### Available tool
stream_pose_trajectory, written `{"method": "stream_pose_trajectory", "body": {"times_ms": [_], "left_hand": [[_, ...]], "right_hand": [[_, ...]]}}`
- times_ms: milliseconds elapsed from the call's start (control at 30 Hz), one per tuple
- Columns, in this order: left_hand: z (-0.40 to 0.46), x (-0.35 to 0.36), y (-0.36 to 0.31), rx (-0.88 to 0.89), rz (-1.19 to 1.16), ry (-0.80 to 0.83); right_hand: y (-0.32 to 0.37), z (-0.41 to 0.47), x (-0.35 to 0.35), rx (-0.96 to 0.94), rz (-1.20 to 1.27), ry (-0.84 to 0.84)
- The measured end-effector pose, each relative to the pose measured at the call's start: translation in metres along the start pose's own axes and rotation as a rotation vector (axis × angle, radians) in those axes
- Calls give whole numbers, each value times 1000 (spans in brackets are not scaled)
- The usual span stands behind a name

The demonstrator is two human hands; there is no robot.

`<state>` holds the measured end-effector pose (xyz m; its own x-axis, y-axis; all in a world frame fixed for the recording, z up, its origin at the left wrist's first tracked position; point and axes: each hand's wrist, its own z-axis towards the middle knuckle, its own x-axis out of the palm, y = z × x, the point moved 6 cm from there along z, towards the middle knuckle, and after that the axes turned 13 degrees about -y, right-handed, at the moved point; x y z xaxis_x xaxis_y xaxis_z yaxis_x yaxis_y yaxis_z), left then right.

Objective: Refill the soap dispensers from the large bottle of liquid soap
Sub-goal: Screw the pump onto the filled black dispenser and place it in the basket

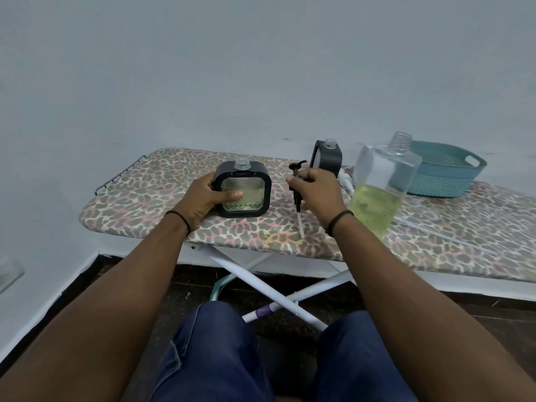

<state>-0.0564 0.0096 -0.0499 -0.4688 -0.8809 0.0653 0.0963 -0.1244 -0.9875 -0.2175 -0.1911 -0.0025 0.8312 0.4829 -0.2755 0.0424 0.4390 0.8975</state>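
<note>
Two square, black-framed soap dispensers stand uncapped on an ironing board [150, 198]: the nearer dispenser [243, 189] holds pale green liquid, the farther dispenser [326, 157] sits behind it. One large clear bottle [383, 181], open at the neck and partly filled with yellow-green soap, stands to the right. One black pump head [296, 184] with its white tube is in view. One teal basket [443, 172] rests at the far right. Two hands, the left hand [203, 200] and the right hand [317, 190], each wear one dark wristband.
</note>
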Motion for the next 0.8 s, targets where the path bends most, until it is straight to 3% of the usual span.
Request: {"method": "stream_pose_trajectory", "body": {"times_ms": [233, 400, 800], "left_hand": [[-25, 12, -3, 4, -21, 25], [-36, 19, -5, 45, 3, 38], [-39, 20, -5, 46, -11, 81]], "right_hand": [[61, -2, -48, -110, 282, -179], [122, -8, -55, -258, 472, -153], [146, -13, -1, -312, 313, -101]]}}
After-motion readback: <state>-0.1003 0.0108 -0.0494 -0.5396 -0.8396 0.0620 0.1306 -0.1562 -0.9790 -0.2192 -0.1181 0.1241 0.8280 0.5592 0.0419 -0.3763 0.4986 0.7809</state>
